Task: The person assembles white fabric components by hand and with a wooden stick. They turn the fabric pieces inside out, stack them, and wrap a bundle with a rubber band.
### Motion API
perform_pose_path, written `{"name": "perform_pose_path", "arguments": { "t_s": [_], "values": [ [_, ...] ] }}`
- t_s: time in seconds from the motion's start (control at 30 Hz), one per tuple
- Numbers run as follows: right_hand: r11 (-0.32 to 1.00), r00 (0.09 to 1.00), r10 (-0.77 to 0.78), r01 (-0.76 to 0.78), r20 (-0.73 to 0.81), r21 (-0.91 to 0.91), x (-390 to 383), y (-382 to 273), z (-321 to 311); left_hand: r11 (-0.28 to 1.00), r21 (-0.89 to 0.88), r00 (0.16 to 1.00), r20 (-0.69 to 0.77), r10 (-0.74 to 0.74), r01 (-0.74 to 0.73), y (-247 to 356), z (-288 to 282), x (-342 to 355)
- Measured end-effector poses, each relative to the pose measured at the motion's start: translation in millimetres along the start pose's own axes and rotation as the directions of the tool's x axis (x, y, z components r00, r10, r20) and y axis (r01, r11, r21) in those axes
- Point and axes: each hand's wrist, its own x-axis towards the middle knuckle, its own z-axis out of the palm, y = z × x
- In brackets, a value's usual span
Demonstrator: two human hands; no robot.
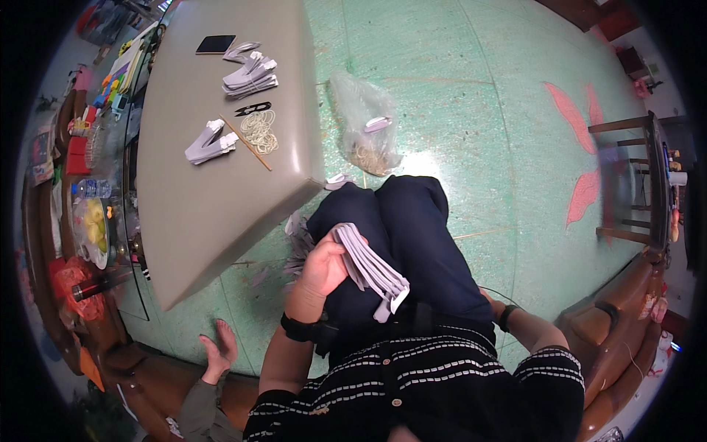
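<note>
My left hand (324, 267) is closed around one end of a thick bundle of folded whitish strips (372, 269), held above my lap. The strips fan out toward my right, and their material is unclear. My right hand (492, 302) is low beside my right thigh, with its fingers mostly hidden. Ahead to the left, on a grey padded bench (213, 214), lie a V-shaped strip bundle (211, 144) and a larger strip pile (252, 76). A thin wooden stick (254, 153), a heap of pale rubber bands (259, 132) and black thread snips (252, 109) lie close by.
A dark phone (216, 45) rests on the bench's far part. On the green floor, a clear plastic bag (361, 107) contains rubber bands. More loose strips (298, 243) lie beside my left leg. Another person's bare foot (219, 350) shows at lower left; a dark wooden chair (633, 177) stands right.
</note>
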Motion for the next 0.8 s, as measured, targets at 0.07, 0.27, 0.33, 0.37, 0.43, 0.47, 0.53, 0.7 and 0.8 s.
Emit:
{"name": "perform_pose_path", "arguments": {
  "t_s": [0.07,0.27,0.33,0.37,0.43,0.47,0.53,0.7,0.8],
  "values": [
    [0.995,0.998,0.058,-0.059,0.026,0.075,4.4,-15.9,6.0,0.998,0.035,0.999,0.005,-0.043,0.043,6.1,-0.5,0.4],
    [0.971,0.988,0.141,-0.149,0.057,0.185,14.2,-44.3,14.8,0.991,0.063,0.992,-0.059,-0.112,0.116,21.8,-14.8,-2.4],
    [0.967,0.988,0.148,-0.155,0.049,0.204,16.2,-46.9,19.4,0.984,0.105,0.988,-0.074,-0.134,0.142,27.5,-14.5,-2.6],
    [0.964,0.986,0.157,-0.165,0.052,0.209,14.3,-47.2,19.2,0.982,0.115,0.985,-0.101,-0.137,0.148,29.5,-12.8,-1.5],
    [0.960,0.983,0.172,-0.182,0.065,0.214,10.2,-47.5,19.3,0.984,0.107,0.986,-0.096,-0.135,0.145,30.5,-15.7,-2.6],
    [0.957,0.981,0.179,-0.190,0.069,0.217,8.0,-45.3,18.0,0.985,0.100,0.987,-0.091,-0.130,0.138,29.9,-16.8,-3.0],
    [0.955,0.979,0.187,-0.199,0.076,0.221,8.1,-45.4,19.5,0.987,0.088,0.988,-0.087,-0.127,0.135,29.1,-18.5,-2.9],
    [0.946,0.975,0.204,-0.219,0.087,0.239,12.6,-45.1,20.5,0.989,0.089,0.990,-0.076,-0.115,0.122,29.3,-17.5,-1.3],
    [0.940,0.972,0.218,-0.234,0.091,0.249,14.4,-46.9,20.6,0.988,0.104,0.991,-0.083,-0.105,0.114,28.5,-24.0,-3.5]
  ]
}}
